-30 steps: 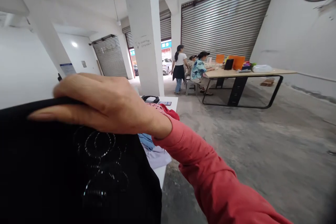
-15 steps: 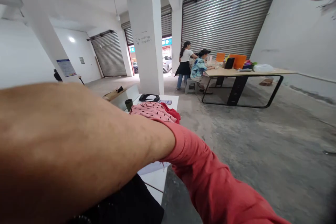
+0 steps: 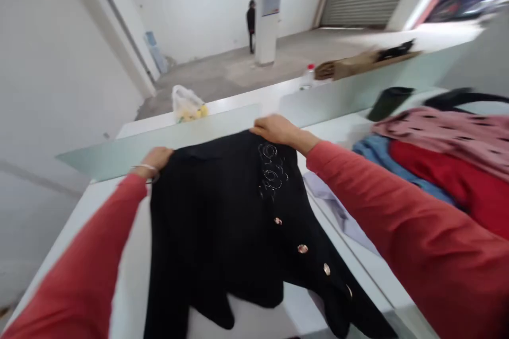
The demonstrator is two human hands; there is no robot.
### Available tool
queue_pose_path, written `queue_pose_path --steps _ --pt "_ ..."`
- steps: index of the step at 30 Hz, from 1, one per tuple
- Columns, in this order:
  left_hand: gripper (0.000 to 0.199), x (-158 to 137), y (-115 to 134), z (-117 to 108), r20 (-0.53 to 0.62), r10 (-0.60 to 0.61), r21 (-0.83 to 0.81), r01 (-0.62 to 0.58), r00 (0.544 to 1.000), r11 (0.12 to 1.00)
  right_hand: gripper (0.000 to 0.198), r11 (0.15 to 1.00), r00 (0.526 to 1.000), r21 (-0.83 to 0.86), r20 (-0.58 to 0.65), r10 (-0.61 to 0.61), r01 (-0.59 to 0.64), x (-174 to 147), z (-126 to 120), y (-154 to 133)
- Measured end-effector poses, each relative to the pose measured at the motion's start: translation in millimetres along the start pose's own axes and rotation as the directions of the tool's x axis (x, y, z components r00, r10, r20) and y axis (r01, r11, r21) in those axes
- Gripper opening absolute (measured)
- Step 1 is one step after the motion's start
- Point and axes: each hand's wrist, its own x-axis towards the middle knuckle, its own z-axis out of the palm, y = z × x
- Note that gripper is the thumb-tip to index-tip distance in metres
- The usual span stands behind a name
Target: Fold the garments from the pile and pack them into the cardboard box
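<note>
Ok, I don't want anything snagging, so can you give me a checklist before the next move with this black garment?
1. Left hand gripping the black garment: ok, at its upper corner.
2. Right hand gripping it: ok, on the upper edge.
3. Lower hem even: not ok, it hangs in uneven points.
4. Buttons fastened: cannot tell.
5. Clear of the plastic bag: ok, the bag sits beyond the glass divider.
6. Underside smooth: cannot tell, hidden.
</note>
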Motion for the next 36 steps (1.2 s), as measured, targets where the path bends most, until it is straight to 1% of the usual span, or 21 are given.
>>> queue_pose_path --steps 2,4,6,8,10,12,14,16,17,18,20,21,23,25,26,28,30,32,34,35,36 --pt "0.025 8.9 -18.2 36.5 0.04 -0.144 -0.03 0.145 0.989 0.989 0.026 0.997 0.995 -0.037 0.074 0.071 -0.068 24.3 63.3 3.8" --pt "0.027 23.4 -23.3 76.8 0.048 -0.237 -0.073 0.24 0.97 0.968 0.027 0.988 0.985 -0.059 0.086 0.147 -0.142 33.9 112.0 5.1" --pt "0.031 29.0 -28.5 112.0 0.038 -0.267 -0.116 0.269 0.963 0.956 0.029 0.985 0.985 -0.043 0.032 0.171 -0.17 27.5 146.1 4.4" --pt "0.028 14.5 -41.7 136.5 0.015 -0.254 -0.177 0.253 0.967 0.951 0.031 0.992 0.99 0.013 -0.061 0.128 -0.127 4.5 166.5 2.0" --pt "0.029 -23.5 -61.6 150.3 -0.014 -0.219 -0.256 0.209 0.976 0.944 0.032 0.995 0.988 0.084 -0.145 0.059 -0.048 -33.1 175.0 -1.2" --pt "0.033 -80.3 -79.6 158.0 -0.022 -0.179 -0.308 0.164 0.984 0.937 0.032 0.99 0.987 0.138 -0.161 -0.007 0.029 -79.5 176.5 -4.4" --pt "0.04 -144.2 -88.1 165.2 0.009 -0.198 -0.303 0.191 0.98 0.934 0.032 0.988 0.986 0.149 -0.166 -0.021 0.047 -126.4 178.4 -7.6" --pt "0.046 -201.4 -85.2 174.0 0.038 -0.232 -0.279 0.233 0.972 0.932 0.033 0.99 0.986 0.135 -0.166 -0.005 0.028 -166.9 185.9 -11.4" --pt "0.049 -224.0 -80.6 178.6 0.04 -0.265 -0.264 0.266 0.964 0.927 0.034 0.993 0.986 0.121 -0.163 0.013 0.007 -183.3 192.1 -13.6" --pt "0.052 -241.7 -74.8 183.1 0.044 -0.304 -0.239 0.306 0.952 0.922 0.035 0.995 0.986 0.102 -0.161 0.033 -0.017 -196.9 199.2 -16.1" --pt "0.053 -262.7 -62.1 190.2 0.045 -0.351 -0.191 0.353 0.935 0.916 0.037 0.996 0.986 0.045 -0.143 0.089 -0.083 -215.9 213.9 -21.3" --pt "0.05 -267.0 -56.1 192.5 0.051 -0.352 -0.176 0.356 0.934 0.918 0.037 0.993 0.985 0.01 -0.126 0.118 -0.118 -221.8 220.0 -23.7" --pt "0.037 -267.6 -47.6 194.0 0.091 -0.313 -0.177 0.325 0.945 0.929 0.035 0.984 0.982 -0.048 -0.088 0.166 -0.171 -227.7 227.2 -27.5" --pt "0.025 -263.0 -46.9 190.9 0.152 -0.296 -0.204 0.323 0.943 0.924 0.035 0.98 0.981 -0.071 -0.062 0.183 -0.187 -229.1 227.9 -29.5" --pt "0.022 -260.1 -50.7 187.4 0.181 -0.317 -0.213 0.352 0.931 0.912 0.035 0.98 0.982 -0.07 -0.058 0.181 -0.185 -229.2 226.7 -29.8" --pt "0.021 -253.5 -67.8 175.8 0.21 -0.407 -0.213 0.448 0.889 0.868 0.034 0.983 0.984 -0.062 -0.057 0.169 -0.172 -229.5 224.2 -29.1" --pt "0.022 -244.1 -95.4 158.5 0.201 -0.498 -0.201 0.533 0.844 0.822 0.034 0.986 0.986 -0.052 -0.058 0.158 -0.161 -230.5 223.9 -27.1" --pt "0.021 -230.8 -126.1 137.7 0.148 -0.559 -0.18 0.578 0.816 0.796 0.035 0.986 0.985 -0.038 -0.061 0.159 -0.161 -231.1 225.7 -24.5" --pt "0.022 -215.7 -148.4 118.5 0.057 -0.618 -0.141 0.619 0.784 0.773 0.035 0.986 0.985 -0.021 -0.059 0.165 -0.166 -230.2 226.8 -22.5" --pt "0.024 -209.2 -152.8 111.3 0.017 -0.642 -0.125 0.638 0.767 0.76 0.035 0.986 0.985 -0.01 -0.055 0.163 -0.164 -229.6 225.9 -22.2" --pt "0.026 -204.5 -151.3 106.5 -0.017 -0.647 -0.115 0.642 0.762 0.758 0.036 0.988 0.986 0.004 -0.055 0.157 -0.158 -229.5 223.5 -22.7"
